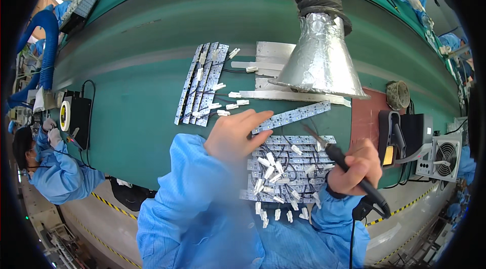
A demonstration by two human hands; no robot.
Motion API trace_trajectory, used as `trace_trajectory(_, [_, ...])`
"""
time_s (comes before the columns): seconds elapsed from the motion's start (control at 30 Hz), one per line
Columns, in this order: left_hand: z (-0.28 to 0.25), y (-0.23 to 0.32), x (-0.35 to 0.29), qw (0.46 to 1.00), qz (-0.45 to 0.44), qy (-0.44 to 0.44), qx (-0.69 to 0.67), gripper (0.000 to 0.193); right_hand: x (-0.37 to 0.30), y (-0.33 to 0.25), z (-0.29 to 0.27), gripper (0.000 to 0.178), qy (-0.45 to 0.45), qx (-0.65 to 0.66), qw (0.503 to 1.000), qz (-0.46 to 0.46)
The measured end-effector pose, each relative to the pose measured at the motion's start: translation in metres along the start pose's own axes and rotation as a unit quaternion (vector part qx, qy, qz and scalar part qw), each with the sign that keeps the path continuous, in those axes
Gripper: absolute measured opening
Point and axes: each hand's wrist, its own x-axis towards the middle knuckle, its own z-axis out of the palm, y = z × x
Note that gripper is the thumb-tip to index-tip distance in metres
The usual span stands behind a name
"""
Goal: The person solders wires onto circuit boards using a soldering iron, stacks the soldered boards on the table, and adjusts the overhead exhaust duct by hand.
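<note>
My left hand [238, 132] grips one end of a narrow circuit board strip [298, 115] between thumb and fingers, the strip slanting up to the right. A black-handled soldering iron [349, 168] is held in my right hand [360, 168], its tip pointing up and left toward the strip, apart from it as far as I can see. Below lies a stack of similar board strips [283, 168], with black wires and white connectors [273, 168] spread over it. Left of centre, several more strips [202, 84] lie side by side with white connectors along their edge.
A foil-covered fume hood [324, 66] hangs over metal plates [268, 54] behind the strip. At right stand a soldering station [417, 135], an iron stand [390, 137], a round pot [398, 95] and a fan unit [443, 157]. A black device [77, 122] stands left; a co-worker [55, 168] sits beyond.
</note>
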Motion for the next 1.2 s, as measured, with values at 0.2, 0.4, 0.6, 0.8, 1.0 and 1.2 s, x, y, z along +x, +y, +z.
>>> trace_trajectory(0.2, [0.000, 0.001, 0.002, 0.998, 0.040, 0.012, 0.043, 0.038, -0.010, 0.004, 0.009, 0.031, -0.105, -0.005, 0.994, 0.000])
trace_trajectory(0.4, [-0.001, 0.000, 0.003, 0.997, 0.048, 0.006, 0.059, 0.040, -0.011, 0.006, 0.017, 0.029, -0.117, -0.005, 0.993, 0.011])
trace_trajectory(0.6, [0.000, 0.001, 0.002, 0.996, 0.057, 0.007, 0.061, 0.041, -0.011, 0.006, 0.017, 0.027, -0.125, -0.002, 0.992, 0.018])
trace_trajectory(0.8, [-0.001, 0.001, 0.001, 0.996, 0.059, 0.006, 0.061, 0.041, -0.011, 0.005, 0.018, 0.027, -0.126, -0.004, 0.992, 0.020])
trace_trajectory(1.0, [-0.001, 0.001, 0.002, 0.996, 0.064, 0.010, 0.056, 0.040, -0.011, 0.007, 0.020, 0.027, -0.116, 0.000, 0.993, 0.011])
trace_trajectory(1.2, [-0.001, 0.002, 0.002, 0.997, 0.061, 0.009, 0.055, 0.040, -0.012, 0.009, 0.019, 0.026, -0.120, 0.005, 0.993, 0.008])
